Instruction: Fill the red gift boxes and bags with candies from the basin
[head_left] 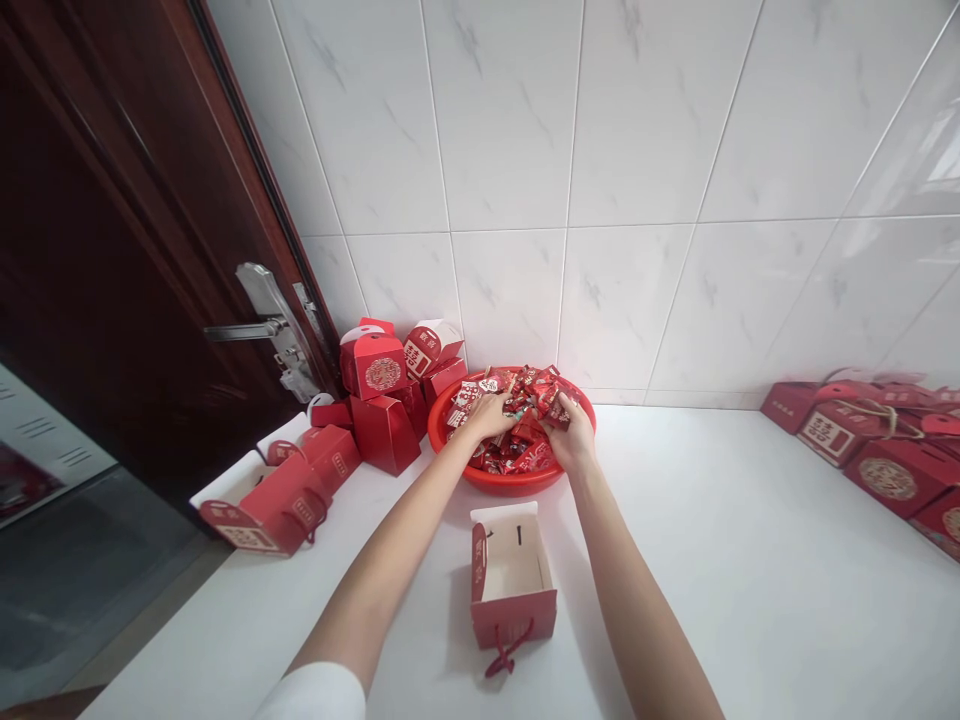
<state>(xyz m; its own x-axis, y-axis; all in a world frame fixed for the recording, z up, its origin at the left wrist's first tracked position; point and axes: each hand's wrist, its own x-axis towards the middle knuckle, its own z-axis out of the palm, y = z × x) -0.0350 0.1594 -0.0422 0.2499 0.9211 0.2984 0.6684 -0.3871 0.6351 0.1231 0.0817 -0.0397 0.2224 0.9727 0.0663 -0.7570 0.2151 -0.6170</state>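
A red plastic basin (pixel 514 485) full of red-wrapped candies (pixel 517 460) stands by the tiled wall. Into its left part reaches my left hand (pixel 491 415), fingers bent and drawn together among the wrappers; what they grip, if anything, I cannot make out. At the basin's right side, my right hand (pixel 574 435) is closed on a red candy packet (pixel 553 400), thumb uppermost. Nearer to me, between my forearms, an open red gift box (pixel 514 620) shows its pale, bare inside. A dark red cord hangs from its front.
Several red boxes (pixel 386 430) are stacked left of the basin. Open boxes (pixel 277 500) lie at the table's left edge. More closed boxes (pixel 889 475) line the right. A dark wooden door (pixel 135 200) with a metal handle (pixel 251 330) is at left, above the white table (pixel 690 540).
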